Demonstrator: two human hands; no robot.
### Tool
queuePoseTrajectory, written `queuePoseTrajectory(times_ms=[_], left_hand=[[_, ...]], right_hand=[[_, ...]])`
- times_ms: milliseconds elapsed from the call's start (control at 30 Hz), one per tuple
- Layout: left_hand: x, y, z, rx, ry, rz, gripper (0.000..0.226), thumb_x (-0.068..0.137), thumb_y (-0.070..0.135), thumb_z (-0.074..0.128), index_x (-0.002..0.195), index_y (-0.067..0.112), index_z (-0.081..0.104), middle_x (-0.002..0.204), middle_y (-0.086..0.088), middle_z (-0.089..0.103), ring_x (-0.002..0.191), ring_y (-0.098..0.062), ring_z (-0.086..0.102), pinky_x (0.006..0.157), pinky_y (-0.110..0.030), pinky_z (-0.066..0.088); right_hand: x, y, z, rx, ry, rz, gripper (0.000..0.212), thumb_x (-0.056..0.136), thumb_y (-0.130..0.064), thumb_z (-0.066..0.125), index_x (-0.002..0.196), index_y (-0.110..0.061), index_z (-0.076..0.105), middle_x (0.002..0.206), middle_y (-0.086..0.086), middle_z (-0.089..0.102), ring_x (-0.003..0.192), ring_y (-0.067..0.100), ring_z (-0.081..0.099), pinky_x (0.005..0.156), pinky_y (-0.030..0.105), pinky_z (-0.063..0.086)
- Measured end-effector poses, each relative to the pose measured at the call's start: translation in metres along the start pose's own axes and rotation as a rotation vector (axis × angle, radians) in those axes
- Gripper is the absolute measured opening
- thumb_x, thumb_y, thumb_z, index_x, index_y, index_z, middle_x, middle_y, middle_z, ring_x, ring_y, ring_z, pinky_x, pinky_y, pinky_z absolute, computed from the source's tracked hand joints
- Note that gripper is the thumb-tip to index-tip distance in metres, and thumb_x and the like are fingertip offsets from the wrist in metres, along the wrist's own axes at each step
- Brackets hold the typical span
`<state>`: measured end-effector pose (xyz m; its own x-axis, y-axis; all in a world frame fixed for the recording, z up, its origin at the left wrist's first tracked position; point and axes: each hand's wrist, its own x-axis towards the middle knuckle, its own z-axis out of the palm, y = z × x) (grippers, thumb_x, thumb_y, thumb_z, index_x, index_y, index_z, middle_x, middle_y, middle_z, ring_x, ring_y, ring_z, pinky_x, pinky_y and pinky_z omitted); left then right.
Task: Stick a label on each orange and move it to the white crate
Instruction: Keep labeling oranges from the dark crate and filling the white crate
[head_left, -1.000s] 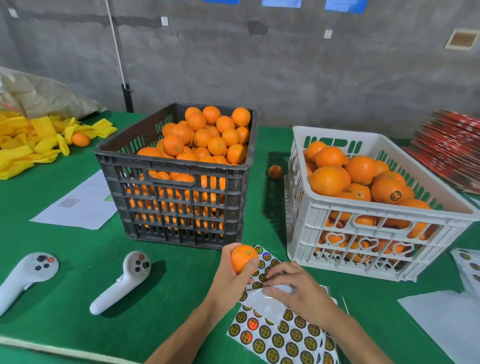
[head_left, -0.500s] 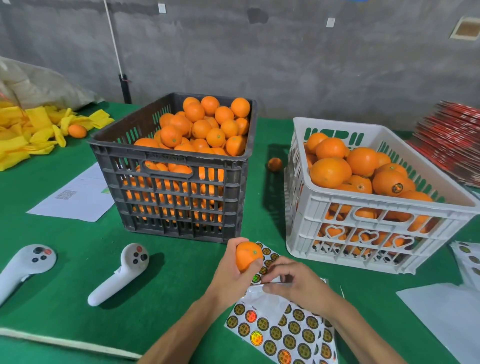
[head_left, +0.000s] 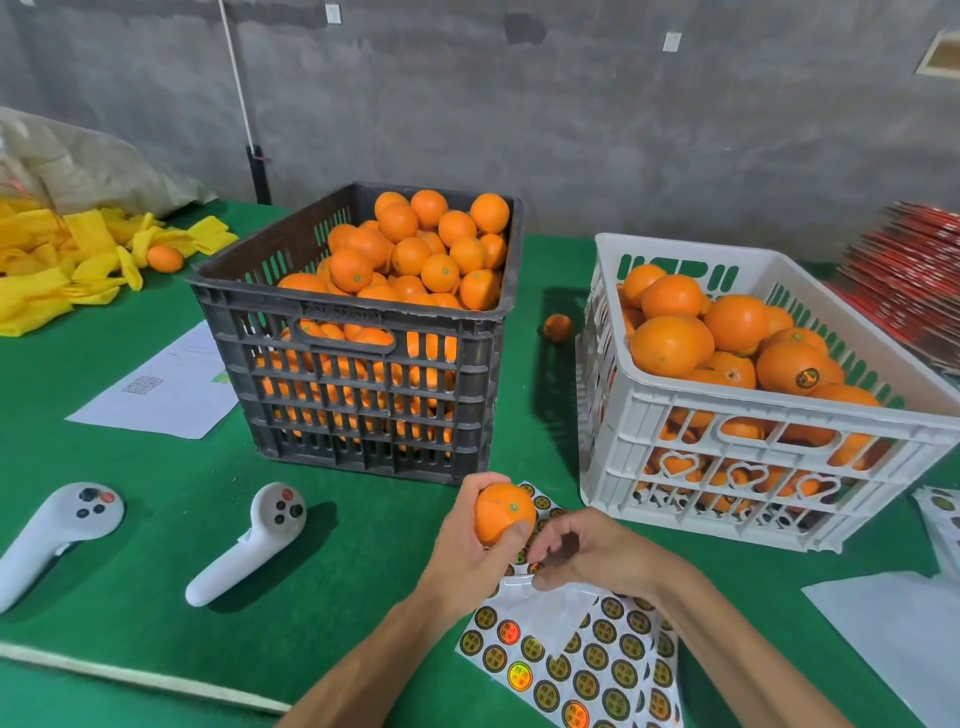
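your left hand (head_left: 470, 545) grips an orange (head_left: 504, 513), fingers wrapped round its left side and thumb on its lower front, held just above the near end of the sticker sheet (head_left: 576, 654). your right hand (head_left: 592, 553) is just beside the orange, fingers curled with the tips pinched together over the sheet; whether a label sits between them is too small to tell. the sheet lies flat on the green table (head_left: 156, 519), rows of round dark and gold labels, some spots peeled bare. behind your hands, the black crate (head_left: 353, 395) is heaped with oranges. to its right, apart from it, the white crate (head_left: 748, 467) holds oranges, one showing a dark round label (head_left: 807, 378). a loose orange (head_left: 557, 327) sits on the table between the crates. two white controllers (head_left: 244, 545) lie left of your hands. a paper sheet (head_left: 166, 389) is left of the black crate, yellow wrappers (head_left: 62, 270) far left with another orange (head_left: 164, 258) among them. red stack (head_left: 914, 280) far right.
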<state>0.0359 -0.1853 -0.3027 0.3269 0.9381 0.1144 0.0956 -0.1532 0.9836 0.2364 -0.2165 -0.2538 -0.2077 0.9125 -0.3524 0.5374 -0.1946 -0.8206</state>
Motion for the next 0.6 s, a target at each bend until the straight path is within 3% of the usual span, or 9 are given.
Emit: queuePoseTrajectory(times_ms=[67, 200, 300, 367, 467, 600], left_hand=[[-0.001, 0.000, -0.002, -0.080, -0.004, 0.019, 0.052, 0.087, 0.044, 0.071, 0.133, 0.035, 0.050, 0.106, 0.012, 0.064, 0.071, -0.026, 0.075, 0.066, -0.029, 0.061], [0.000, 0.001, -0.003, -0.154, -0.069, -0.037, 0.042, 0.091, 0.041, 0.068, 0.128, 0.027, 0.052, 0.100, 0.003, 0.068, 0.066, -0.037, 0.074, 0.062, -0.044, 0.064], [0.000, 0.001, -0.003, -0.165, -0.081, -0.084, 0.041, 0.089, 0.042, 0.066, 0.125, 0.026, 0.053, 0.101, -0.011, 0.066, 0.064, -0.043, 0.073, 0.058, -0.045, 0.062], [0.000, 0.001, -0.003, -0.153, -0.095, -0.098, 0.038, 0.089, 0.044, 0.065, 0.122, 0.028, 0.053, 0.100, -0.014, 0.066, 0.063, -0.043, 0.073, 0.058, -0.046, 0.063], [0.001, 0.003, -0.003, -0.133, -0.108, -0.136, 0.038, 0.089, 0.048, 0.063, 0.120, 0.030, 0.053, 0.100, -0.013, 0.067, 0.064, -0.042, 0.074, 0.060, -0.048, 0.064], [0.003, 0.004, -0.003, -0.128, -0.104, -0.151, 0.035, 0.088, 0.051, 0.063, 0.117, 0.033, 0.054, 0.093, -0.006, 0.070, 0.064, -0.041, 0.074, 0.061, -0.050, 0.064]], right_hand=[[-0.001, 0.001, 0.002, -0.007, 0.007, 0.004, 0.023, 0.074, -0.020, 0.091, 0.094, -0.023, 0.080, 0.090, -0.006, 0.070, 0.081, 0.005, 0.066, 0.088, 0.029, 0.055], [-0.002, 0.002, 0.001, 0.045, 0.020, 0.003, 0.023, 0.076, -0.013, 0.090, 0.096, -0.016, 0.080, 0.093, 0.003, 0.073, 0.085, 0.012, 0.068, 0.092, 0.036, 0.057], [-0.001, 0.000, 0.002, 0.062, 0.010, -0.009, 0.016, 0.079, -0.008, 0.086, 0.093, -0.014, 0.080, 0.082, -0.002, 0.073, 0.079, 0.009, 0.066, 0.083, 0.027, 0.057], [0.000, 0.000, 0.004, 0.032, 0.035, -0.035, 0.013, 0.080, -0.010, 0.086, 0.091, -0.015, 0.080, 0.080, -0.003, 0.070, 0.077, 0.009, 0.064, 0.083, 0.031, 0.057], [-0.003, 0.005, 0.006, -0.024, 0.052, -0.088, 0.020, 0.076, -0.027, 0.091, 0.091, -0.025, 0.078, 0.082, -0.009, 0.058, 0.077, 0.009, 0.060, 0.082, 0.037, 0.056], [-0.008, 0.017, 0.006, -0.085, 0.090, -0.201, 0.038, 0.067, -0.051, 0.093, 0.096, -0.034, 0.076, 0.082, -0.021, 0.051, 0.069, 0.001, 0.050, 0.066, 0.017, 0.042]])
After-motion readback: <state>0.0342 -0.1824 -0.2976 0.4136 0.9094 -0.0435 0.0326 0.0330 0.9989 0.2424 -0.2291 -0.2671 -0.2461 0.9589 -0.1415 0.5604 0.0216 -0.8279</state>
